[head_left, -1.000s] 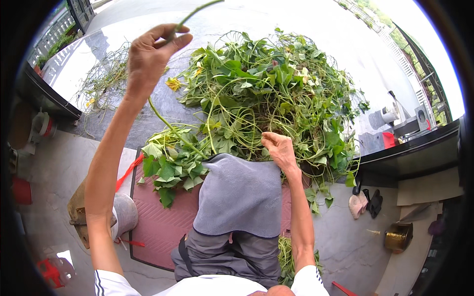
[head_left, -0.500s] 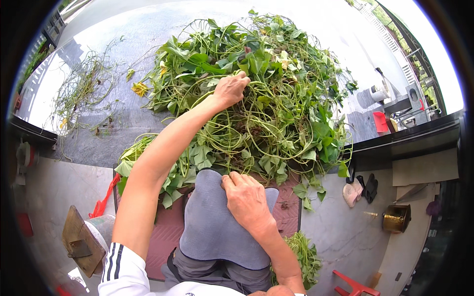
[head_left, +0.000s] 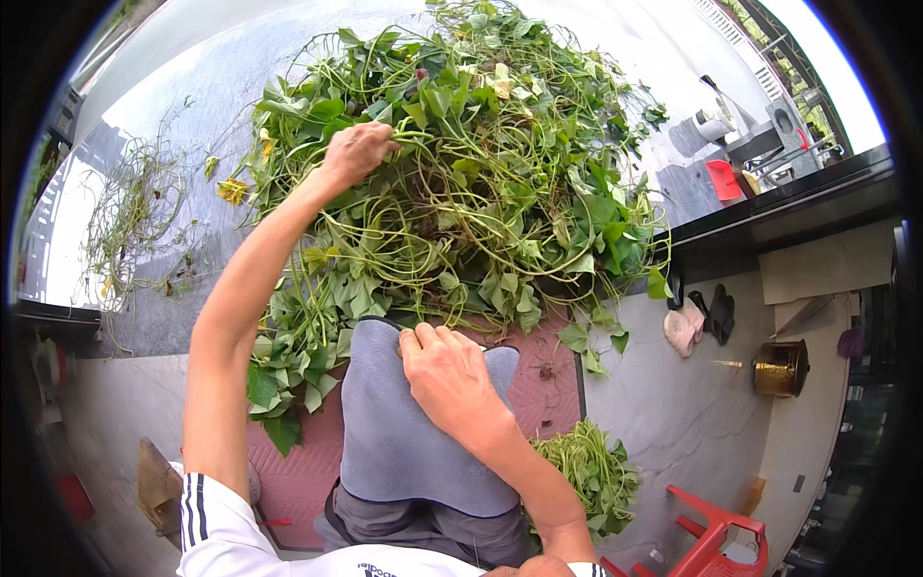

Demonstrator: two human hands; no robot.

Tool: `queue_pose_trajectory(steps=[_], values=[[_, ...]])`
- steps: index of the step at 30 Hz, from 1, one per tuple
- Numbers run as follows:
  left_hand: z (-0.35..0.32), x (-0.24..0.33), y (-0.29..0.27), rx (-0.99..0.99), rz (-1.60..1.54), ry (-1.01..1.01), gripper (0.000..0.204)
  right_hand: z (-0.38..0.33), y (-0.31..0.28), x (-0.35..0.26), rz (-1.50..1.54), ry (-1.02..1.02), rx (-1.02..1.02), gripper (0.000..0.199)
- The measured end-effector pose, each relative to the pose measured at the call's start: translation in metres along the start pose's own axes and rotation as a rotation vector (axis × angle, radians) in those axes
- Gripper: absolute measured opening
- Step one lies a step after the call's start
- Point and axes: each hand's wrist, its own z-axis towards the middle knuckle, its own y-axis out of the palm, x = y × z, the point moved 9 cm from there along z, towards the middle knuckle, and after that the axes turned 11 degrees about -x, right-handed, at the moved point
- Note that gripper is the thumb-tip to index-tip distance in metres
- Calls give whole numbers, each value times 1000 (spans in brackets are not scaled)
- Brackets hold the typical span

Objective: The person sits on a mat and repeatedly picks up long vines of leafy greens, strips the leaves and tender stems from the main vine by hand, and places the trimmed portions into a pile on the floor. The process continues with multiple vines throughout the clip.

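A big heap of leafy green vines (head_left: pixel 500 202) with long stems spreads in front of me. My left hand (head_left: pixel 361 152) reaches out to the heap's upper left part, its fingers closed around a green vine stem (head_left: pixel 413 137). My right hand (head_left: pixel 447 370) rests on the grey cloth (head_left: pixel 413 442) across my lap. Its fingers are curled in, and whatever they may hold is hidden.
A smaller bunch of greens (head_left: pixel 588 471) lies at my right, near a red plastic stool (head_left: pixel 716 534). Loose stripped stems (head_left: pixel 135 221) lie at the far left. A gold-coloured pot (head_left: pixel 780 368) and a red dustpan (head_left: pixel 723 180) are on the right.
My left hand has moved left over the heap with its grip on the stem. The whole view has shifted a little. My right hand stays on the lap cloth.
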Motion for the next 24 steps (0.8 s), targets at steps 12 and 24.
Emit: queue_pose_trajectory(steps=[12,24], values=[[-293,-81,-399,805,-829,-393,33,2,18,-50,52,-131,-19,15],[-271,116,-338,477,-964,14,24,-15,-2,-97,71,-176,-34,22]])
